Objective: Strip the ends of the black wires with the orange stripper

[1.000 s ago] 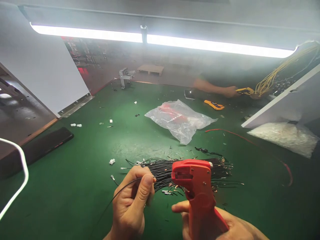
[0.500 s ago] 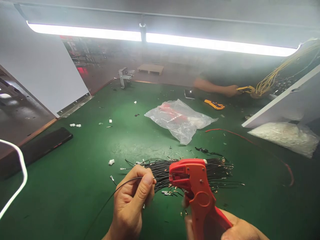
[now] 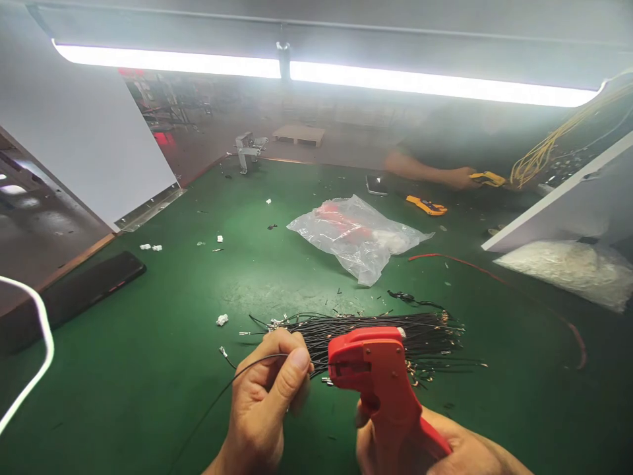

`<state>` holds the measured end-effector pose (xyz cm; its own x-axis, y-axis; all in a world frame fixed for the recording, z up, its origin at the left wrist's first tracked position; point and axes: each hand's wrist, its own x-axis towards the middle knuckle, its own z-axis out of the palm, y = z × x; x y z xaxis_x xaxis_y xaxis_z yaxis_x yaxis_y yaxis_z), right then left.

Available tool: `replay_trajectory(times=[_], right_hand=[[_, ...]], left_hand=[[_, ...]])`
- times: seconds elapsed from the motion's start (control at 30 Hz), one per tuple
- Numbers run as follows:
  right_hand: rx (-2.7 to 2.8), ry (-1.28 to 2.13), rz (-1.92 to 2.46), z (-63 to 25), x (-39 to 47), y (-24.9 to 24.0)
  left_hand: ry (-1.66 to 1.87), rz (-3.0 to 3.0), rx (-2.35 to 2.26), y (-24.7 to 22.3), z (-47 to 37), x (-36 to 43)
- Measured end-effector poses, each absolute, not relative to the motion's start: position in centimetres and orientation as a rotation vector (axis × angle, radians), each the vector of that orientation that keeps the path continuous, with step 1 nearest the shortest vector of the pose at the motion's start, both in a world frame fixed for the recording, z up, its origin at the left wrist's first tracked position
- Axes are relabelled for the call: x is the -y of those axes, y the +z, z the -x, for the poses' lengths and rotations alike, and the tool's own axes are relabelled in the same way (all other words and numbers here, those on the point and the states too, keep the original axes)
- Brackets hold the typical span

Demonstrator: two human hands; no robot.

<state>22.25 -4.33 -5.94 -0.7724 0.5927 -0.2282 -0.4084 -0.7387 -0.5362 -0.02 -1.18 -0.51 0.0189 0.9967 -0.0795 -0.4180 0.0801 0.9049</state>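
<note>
Thumb and fingers of my left hand [image 3: 270, 396] pinch a thin black wire [image 3: 222, 389], whose tail hangs down to the lower left. The wire's other end reaches the jaws of a red wire stripper [image 3: 383, 376]. My right hand [image 3: 435, 442] is wrapped round the stripper's handles, partly hidden by them. Whether the jaws grip the wire is too small to tell. Behind both hands lies a bundle of black wires [image 3: 366, 330] with metal terminals at its left end and bare copper tips at its right.
Beyond the bundle lie a clear plastic bag [image 3: 356, 231], a red wire [image 3: 459, 262] and an orange tool [image 3: 426, 205]. A black case [image 3: 93, 290] is at the left. Across the table, a person's hand [image 3: 459, 178] holds a yellow tool. Another bag [image 3: 568, 270] sits right.
The red stripper has moved slightly left and down, and its head is turned a little. My left hand has shifted slightly right, still pinching the wire.
</note>
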Motion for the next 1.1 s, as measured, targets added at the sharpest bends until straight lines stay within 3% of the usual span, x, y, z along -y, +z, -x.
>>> replay_trajectory(times=[0.37,0.83,1.1], right_hand=[[0.573,2.472,0.429,-22.7,5.3,-9.4],[0.583,2.456,0.339,-22.6,4.7,-7.9],[0.539,2.375,0.564,-21.8,4.8,-4.4]], left_hand=[[1.265,-0.771,-0.842,-0.4,0.3,1.1],[1.286,-1.08,-0.996,-0.3,0.2,1.0],[1.299,-1.156,-1.024,-0.3,0.2,1.0]])
